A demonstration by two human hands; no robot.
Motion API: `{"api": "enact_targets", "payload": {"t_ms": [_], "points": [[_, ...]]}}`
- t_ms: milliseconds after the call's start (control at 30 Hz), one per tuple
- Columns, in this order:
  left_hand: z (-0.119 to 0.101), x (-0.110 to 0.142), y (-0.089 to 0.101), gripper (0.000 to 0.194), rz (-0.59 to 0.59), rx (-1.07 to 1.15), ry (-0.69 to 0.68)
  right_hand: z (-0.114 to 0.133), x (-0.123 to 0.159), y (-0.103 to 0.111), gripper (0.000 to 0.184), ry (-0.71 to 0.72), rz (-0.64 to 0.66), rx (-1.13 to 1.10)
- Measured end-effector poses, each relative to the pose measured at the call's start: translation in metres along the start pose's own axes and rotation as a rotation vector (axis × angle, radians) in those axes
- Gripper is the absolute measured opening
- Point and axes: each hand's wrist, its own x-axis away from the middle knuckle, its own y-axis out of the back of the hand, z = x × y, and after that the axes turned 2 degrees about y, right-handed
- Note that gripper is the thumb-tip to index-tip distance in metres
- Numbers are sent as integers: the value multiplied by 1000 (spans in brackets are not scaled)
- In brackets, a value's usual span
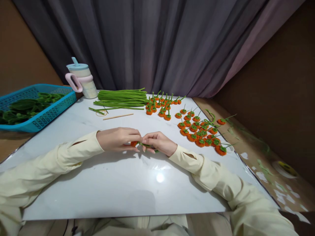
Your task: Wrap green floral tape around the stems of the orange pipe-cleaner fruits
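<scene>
My left hand (120, 139) is closed around a small orange craft pumpkin (134, 143), mostly covered by the fingers. From its side a green pipe cleaner (145, 145) runs into my right hand (158, 142), which pinches it between thumb and fingers. A green end shows below the right palm. Both hands are close together, just above the white table (110, 186). Beyond them lies a thin wooden stick (118, 116). Behind it is a pile of straight green pipe cleaners (121, 97).
Orange pumpkins with green tops stand in two groups, at the back (161, 106) and at the right (197, 127). A blue basket (36, 126) of green leaf-like pieces is at the left. A cup (88, 87) with a pink handle stands near it. Paper scraps (280, 196) lie at the right.
</scene>
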Motion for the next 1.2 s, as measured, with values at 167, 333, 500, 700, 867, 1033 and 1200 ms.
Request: {"api": "enact_targets", "payload": {"t_ms": [167,333,500,700,867,1033,1200], "points": [[2,1,0,32,-9,-25,-15,-1,0,1,18,1,3,3],[1,-1,-1,38,-45,122,-12,0,1,1,19,2,8,3],[3,-2,-2,43,-81,231,13,1,1,1,21,-2,26,20],[-2,-4,0,29,-40,194,23,2,3,0,21,-12,20,45],[-7,-4,4,19,-4,165,30,4,4,-1,21,-4,33,58],[-10,-3,5,19,31,207,5,3,3,0,23,1,38,106],[-14,-4,4,17,48,228,-7,1,2,1,28,39,83,175]]}}
